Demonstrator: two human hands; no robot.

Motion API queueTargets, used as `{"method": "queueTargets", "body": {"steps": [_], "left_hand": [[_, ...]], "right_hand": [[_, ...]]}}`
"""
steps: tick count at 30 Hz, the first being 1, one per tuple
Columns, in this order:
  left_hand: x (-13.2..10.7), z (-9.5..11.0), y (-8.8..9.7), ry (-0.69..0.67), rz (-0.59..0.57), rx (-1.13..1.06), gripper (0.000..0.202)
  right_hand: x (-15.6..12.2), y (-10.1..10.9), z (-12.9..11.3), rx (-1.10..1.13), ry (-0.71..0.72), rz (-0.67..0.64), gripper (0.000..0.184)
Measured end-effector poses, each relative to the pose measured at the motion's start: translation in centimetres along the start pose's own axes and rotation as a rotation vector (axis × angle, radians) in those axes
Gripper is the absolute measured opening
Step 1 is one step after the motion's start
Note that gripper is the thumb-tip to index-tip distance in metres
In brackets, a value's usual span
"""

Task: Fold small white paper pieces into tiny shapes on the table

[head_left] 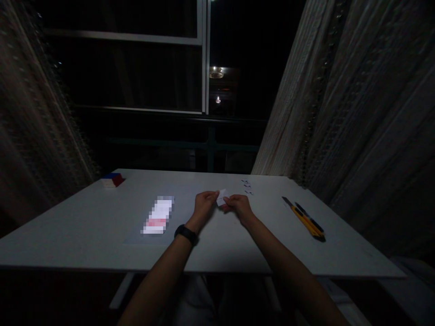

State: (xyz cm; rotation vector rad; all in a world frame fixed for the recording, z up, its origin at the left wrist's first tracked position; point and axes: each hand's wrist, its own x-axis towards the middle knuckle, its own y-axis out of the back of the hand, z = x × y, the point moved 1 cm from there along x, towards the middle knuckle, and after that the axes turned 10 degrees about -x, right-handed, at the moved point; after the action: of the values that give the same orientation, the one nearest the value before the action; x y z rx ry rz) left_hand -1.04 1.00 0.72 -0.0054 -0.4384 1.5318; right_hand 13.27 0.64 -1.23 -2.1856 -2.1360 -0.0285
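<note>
Both hands meet over the middle of a white table (84,226). My left hand (204,206), with a black band on its wrist, and my right hand (239,206) pinch a small white piece of paper (222,197) between their fingertips, just above the tabletop. The paper is partly covered by the fingers.
A blurred white and red sheet (158,216) lies left of my hands. Two yellow and black utility knives (306,218) lie at the right. Several tiny paper bits (247,185) sit behind my hands. A red, blue and white block (111,179) rests at the far left corner. Curtains hang on both sides of a dark window.
</note>
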Motion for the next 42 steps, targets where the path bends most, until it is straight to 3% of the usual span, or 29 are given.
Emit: {"method": "queueTargets", "body": {"steps": [8,12,16,20,27,33,42], "left_hand": [[0.1,-0.5,0.2,-0.004,-0.011,-0.011,0.037],[0.3,-0.8,0.3,-0.014,-0.06,0.08,0.04],[0.3,-0.9,0.1,0.036,-0.091,0.091,0.035],[0.0,-0.9,-0.1,0.087,-0.047,0.075,0.031],[-0.1,-0.3,-0.1,0.054,0.023,0.05,0.026],[0.6,-1.2,0.5,-0.037,0.008,0.059,0.03],[0.4,-0.9,0.3,0.017,-0.031,0.05,0.039]], "right_hand": [[0.1,0.0,-0.1,-0.02,0.09,0.019,0.035],[0.4,0.2,-0.2,-0.085,0.193,0.119,0.039],[0.5,0.5,-0.1,-0.209,0.246,0.181,0.042],[0.2,0.5,0.1,-0.299,0.269,0.188,0.041],[0.1,0.2,-0.2,-0.206,0.264,0.119,0.044],[0.0,0.2,-0.1,-0.14,0.204,0.087,0.051],[0.3,0.3,-0.4,0.021,0.155,0.079,0.042]]}}
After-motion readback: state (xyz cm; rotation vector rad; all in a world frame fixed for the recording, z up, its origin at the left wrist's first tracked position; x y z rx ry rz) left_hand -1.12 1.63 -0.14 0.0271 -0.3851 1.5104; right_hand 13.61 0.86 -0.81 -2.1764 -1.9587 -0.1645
